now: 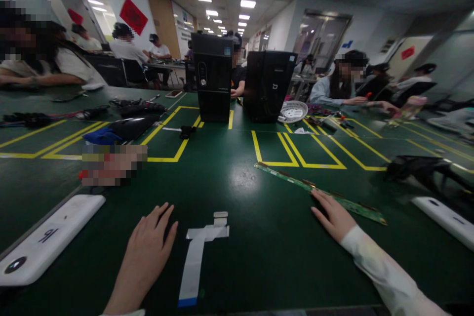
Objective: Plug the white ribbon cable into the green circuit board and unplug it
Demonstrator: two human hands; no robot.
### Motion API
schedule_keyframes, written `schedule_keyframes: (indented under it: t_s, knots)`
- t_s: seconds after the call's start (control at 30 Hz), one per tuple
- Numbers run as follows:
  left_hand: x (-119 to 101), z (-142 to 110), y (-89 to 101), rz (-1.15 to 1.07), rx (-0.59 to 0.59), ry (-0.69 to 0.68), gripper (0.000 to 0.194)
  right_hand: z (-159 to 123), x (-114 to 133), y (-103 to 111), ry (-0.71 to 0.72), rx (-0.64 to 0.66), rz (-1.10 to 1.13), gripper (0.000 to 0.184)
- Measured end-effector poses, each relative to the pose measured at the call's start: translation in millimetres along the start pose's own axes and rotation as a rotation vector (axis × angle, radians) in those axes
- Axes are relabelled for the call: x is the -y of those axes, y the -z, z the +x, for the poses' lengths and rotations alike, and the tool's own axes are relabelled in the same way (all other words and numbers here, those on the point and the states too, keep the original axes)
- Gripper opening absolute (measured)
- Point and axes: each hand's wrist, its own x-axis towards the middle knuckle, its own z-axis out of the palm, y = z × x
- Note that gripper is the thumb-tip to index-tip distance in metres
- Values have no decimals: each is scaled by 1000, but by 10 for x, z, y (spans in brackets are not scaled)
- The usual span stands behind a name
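Observation:
A white flat ribbon cable (193, 264) with a blue end and a small connector lies on the green table in front of me. To its left, my left hand (148, 249) rests palm down, fingers stretched out, holding nothing. My right hand (333, 215) reaches in from the right with its thumb apart. Its fingertips touch or hover at the near edge of a long, narrow green circuit board (355, 207), which lies slanted on the table. Whether they press on the board I cannot tell.
White oblong devices lie at the left (52, 239) and right (448, 219) edges. Two black computer towers (212, 79) (268, 86) stand at the back, near a white basket (294, 111). Black cables (137, 106) lie back left. Yellow tape (276, 163) marks the table. People sit around.

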Motion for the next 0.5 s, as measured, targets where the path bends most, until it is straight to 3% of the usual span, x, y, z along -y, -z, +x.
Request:
schedule_keyframes:
  t_s: [0.23,0.5]
  knots:
    - [3,-10,-2,18,-18,-6,63,342,720,-266,199,-8,83,53]
    - [26,8,5,2,11,-1,63,755,1540,-404,341,116,175,59]
